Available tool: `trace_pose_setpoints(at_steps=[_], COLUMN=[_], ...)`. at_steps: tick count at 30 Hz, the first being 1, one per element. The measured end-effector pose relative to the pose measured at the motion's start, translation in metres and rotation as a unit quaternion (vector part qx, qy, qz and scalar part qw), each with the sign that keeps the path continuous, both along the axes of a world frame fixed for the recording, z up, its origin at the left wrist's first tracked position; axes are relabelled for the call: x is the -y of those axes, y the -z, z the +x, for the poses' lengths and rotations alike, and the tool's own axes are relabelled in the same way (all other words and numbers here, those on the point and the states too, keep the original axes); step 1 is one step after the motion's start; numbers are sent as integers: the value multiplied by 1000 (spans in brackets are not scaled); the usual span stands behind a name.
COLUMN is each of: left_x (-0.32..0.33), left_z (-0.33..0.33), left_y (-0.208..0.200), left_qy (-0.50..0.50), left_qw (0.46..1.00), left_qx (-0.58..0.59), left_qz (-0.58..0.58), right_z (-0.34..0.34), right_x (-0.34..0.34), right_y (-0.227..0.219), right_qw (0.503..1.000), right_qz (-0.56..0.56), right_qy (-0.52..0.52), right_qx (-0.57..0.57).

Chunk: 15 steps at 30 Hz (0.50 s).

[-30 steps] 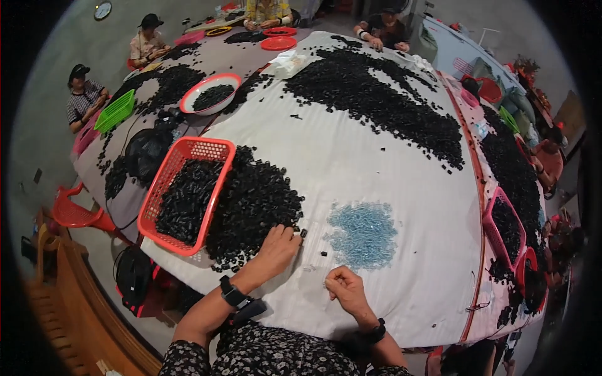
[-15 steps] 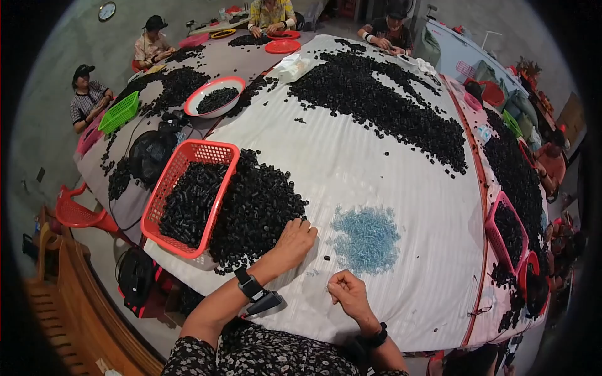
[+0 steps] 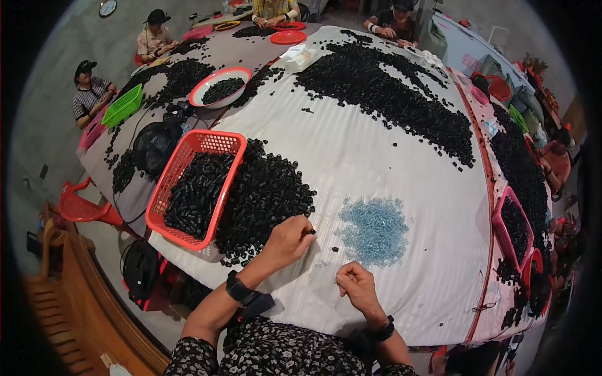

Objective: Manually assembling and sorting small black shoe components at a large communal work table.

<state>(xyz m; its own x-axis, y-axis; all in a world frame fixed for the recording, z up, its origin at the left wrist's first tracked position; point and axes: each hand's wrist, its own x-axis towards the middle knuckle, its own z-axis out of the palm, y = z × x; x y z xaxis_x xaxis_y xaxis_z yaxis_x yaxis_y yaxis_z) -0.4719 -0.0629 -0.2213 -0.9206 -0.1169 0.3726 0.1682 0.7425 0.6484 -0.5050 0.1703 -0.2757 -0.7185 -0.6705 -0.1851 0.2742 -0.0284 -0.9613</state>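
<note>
Between the fingertips of my left hand (image 3: pixel 288 242) is a small black cylindrical piece (image 3: pixel 311 232). This hand is just off the near right edge of a large heap of similar black pieces (image 3: pixel 269 194). My right hand (image 3: pixel 356 285) is closed in a pinch; whatever it may hold is too small to make out. Beyond it lies a pile of small clear bluish pieces (image 3: pixel 374 232). One loose black piece (image 3: pixel 335 249) and a few clear pieces (image 3: pixel 321 264) rest on the white cloth between my hands.
A red basket (image 3: pixel 241 153) full of black pieces stands left of the heap. More black pieces (image 3: pixel 389 94) spread across the far cloth. A red-rimmed bowl (image 3: pixel 241 94) sits far left, a pink basket (image 3: pixel 530 244) at right. Several people sit around the table.
My left hand has drawn slightly nearer from the heap's edge, and a black piece now shows in its fingertips. My right hand stays pinched. The whole view has shifted a little.
</note>
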Motion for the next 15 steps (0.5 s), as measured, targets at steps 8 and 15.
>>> trace_pose_setpoints(at_steps=[8, 15], left_x=[-1, -15], left_z=[51, 73], left_y=[-1, 34], left_qy=[66, 89], left_qw=[997, 982], left_qx=[38, 38], left_qz=[33, -160], right_z=[5, -11], right_x=[5, 18], right_y=[-10, -35], right_qw=[1000, 992], right_qz=[21, 68], right_qy=[12, -19], right_qx=[1, -105])
